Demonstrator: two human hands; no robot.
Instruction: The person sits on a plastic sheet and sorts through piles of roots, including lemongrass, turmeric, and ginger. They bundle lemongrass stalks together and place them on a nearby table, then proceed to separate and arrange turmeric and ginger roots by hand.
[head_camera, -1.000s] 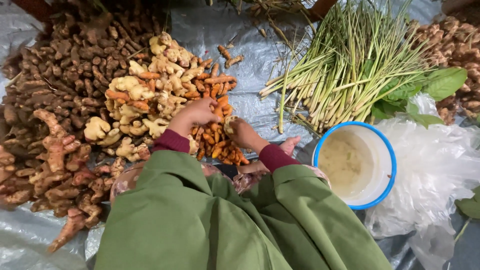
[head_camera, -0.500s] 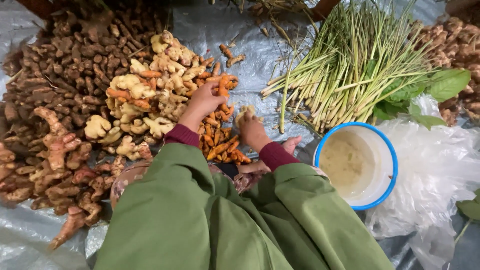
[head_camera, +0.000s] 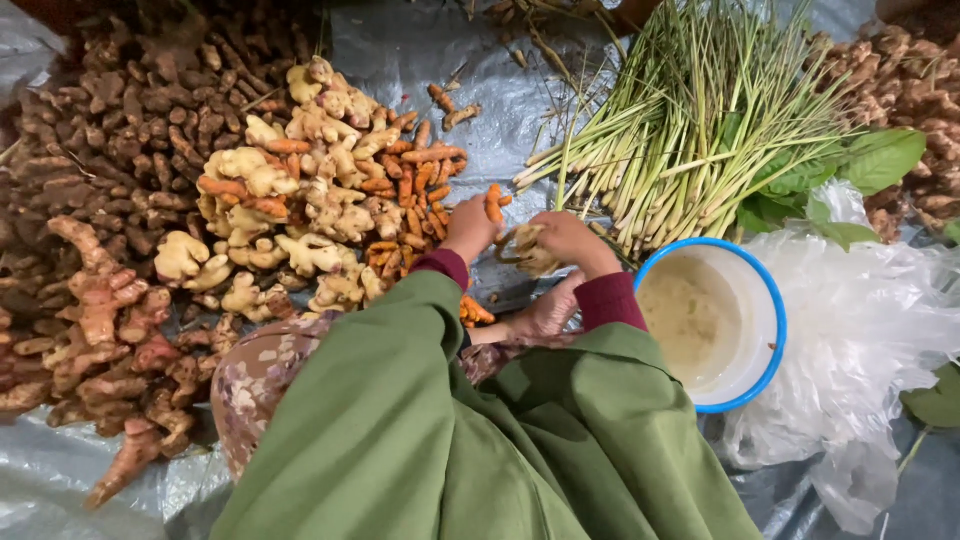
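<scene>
My left hand (head_camera: 470, 229) holds an orange turmeric root (head_camera: 493, 203) just above the grey plastic sheet (head_camera: 420, 50). My right hand (head_camera: 572, 240) grips a pale knobbly rhizome piece (head_camera: 528, 250) right beside it; the two hands are close together. To the left lies the pile of orange turmeric (head_camera: 415, 190) mixed with pale yellow ginger-like roots (head_camera: 290, 200). Green sleeves with maroon cuffs cover my arms.
Dark brown roots (head_camera: 130, 130) and reddish galangal-like rhizomes (head_camera: 100, 320) fill the left. A lemongrass bundle (head_camera: 690, 110) lies at upper right, with more brown roots (head_camera: 910, 90) beyond. A white bowl with a blue rim (head_camera: 775, 320) sits at my right, next to crumpled clear plastic (head_camera: 860, 330).
Both hands have moved right, off the turmeric pile, and come together. The left hand now carries an orange root and the right hand a pale piece.
</scene>
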